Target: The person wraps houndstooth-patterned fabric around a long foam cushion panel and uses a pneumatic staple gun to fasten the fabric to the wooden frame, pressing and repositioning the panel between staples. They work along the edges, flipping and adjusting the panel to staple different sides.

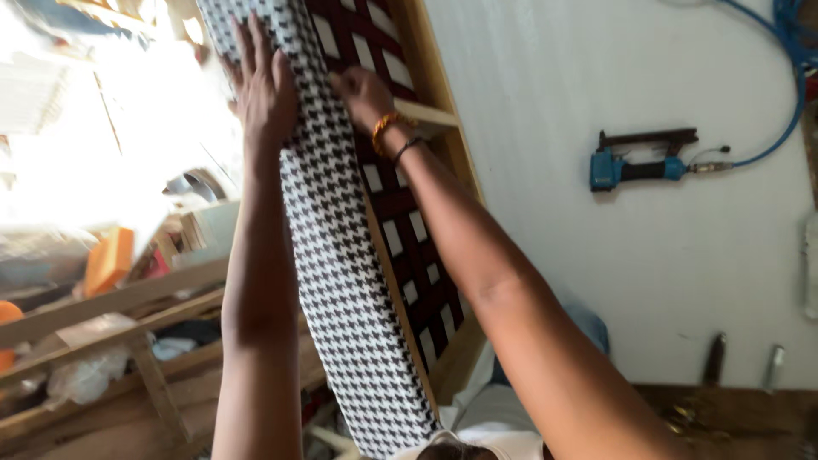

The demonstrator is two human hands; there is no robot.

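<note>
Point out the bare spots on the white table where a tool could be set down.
The widest bare patch of the white table lies between the wooden frame and the blue staple gun. More open white runs below the gun, down to two metal tools at the edge. The top right is crowded by the blue hose. Both hands, left and right, press the houndstooth fabric.

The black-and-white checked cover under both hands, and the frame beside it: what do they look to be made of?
The checked cover looks like woven upholstery fabric, matte, with a houndstooth pattern; the left hand lies flat on it. The frame looks like bare pale wood, with plain unpainted edges. The dark straps crossing inside it, by the right hand, seem to be interlaced webbing, though their fibre cannot be told.
</note>
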